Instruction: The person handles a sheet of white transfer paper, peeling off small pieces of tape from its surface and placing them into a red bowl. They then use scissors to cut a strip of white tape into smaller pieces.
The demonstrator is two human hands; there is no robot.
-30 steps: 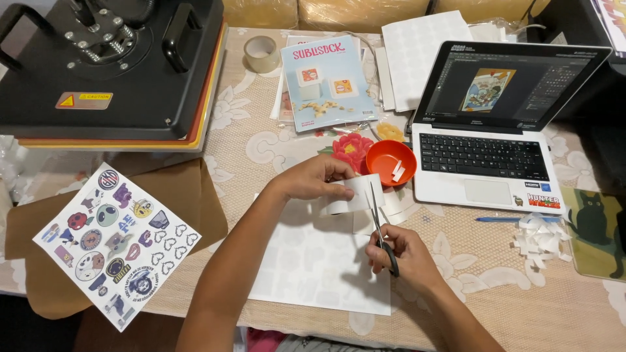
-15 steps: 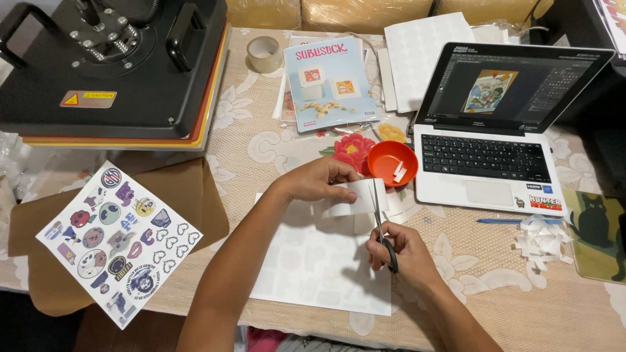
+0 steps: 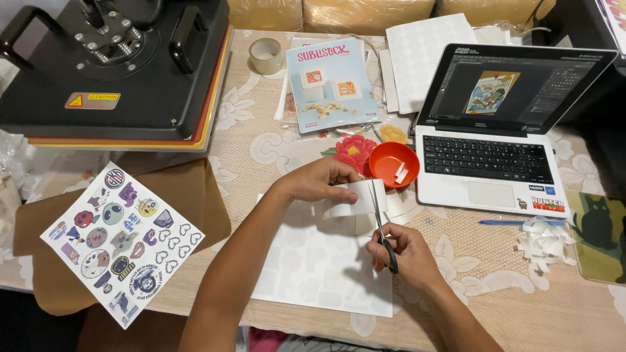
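Note:
My left hand pinches a curled white paper strip and holds it just above a large white sheet lying on the table. My right hand grips black-handled scissors, fingers through the loops. The blades point away from me and are cutting into the strip near its right end. A small orange bowl with a few white scraps stands just beyond the strip.
A white laptop stands open at the right, with a blue pen and a heap of white offcuts near it. A black heat press fills the far left. A sticker sheet, booklet and tape roll also lie around.
The scissors have crept a little farther along the strip. Both hands otherwise stay in the same place.

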